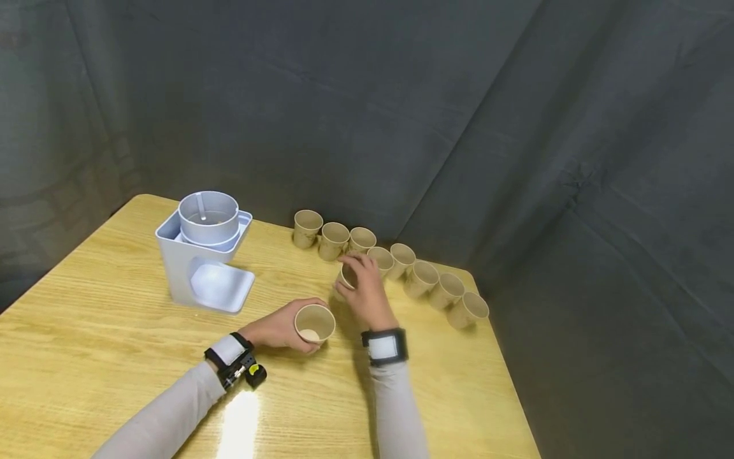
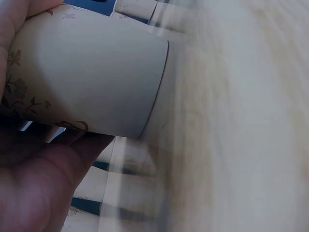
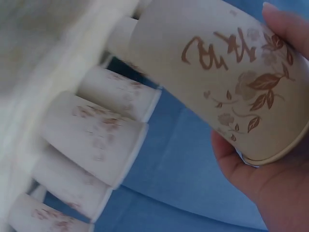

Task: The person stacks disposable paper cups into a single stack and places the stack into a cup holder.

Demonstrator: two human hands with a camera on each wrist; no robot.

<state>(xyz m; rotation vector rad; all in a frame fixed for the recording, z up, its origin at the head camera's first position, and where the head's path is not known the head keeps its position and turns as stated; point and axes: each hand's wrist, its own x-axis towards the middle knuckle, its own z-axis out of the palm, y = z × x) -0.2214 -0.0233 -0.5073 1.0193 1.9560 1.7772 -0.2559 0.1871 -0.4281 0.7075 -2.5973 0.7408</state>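
Observation:
My left hand point(image 1: 281, 326) grips a tan paper cup point(image 1: 315, 317) round its side, its mouth facing up toward the head camera. A little pale stuff point(image 1: 309, 335) lies at the bottom of that cup. In the left wrist view the same cup point(image 2: 91, 72) shows small printed flowers, with the table close under its base. Farther forward, my right hand point(image 1: 368, 293) holds a second paper cup by the rim area, partly hidden behind the fingers. The right wrist view shows this cup point(image 3: 227, 72) tilted, with brown lettering and leaves, between thumb and fingers.
Several matching paper cups point(image 1: 423, 278) stand in an angled row along the table's back and right edge, close to my right hand. At the left stands a light grey dispenser-like device point(image 1: 179, 274) with a round hopper point(image 1: 209, 220) on top. A dark curtain point(image 1: 344, 115) hangs behind.

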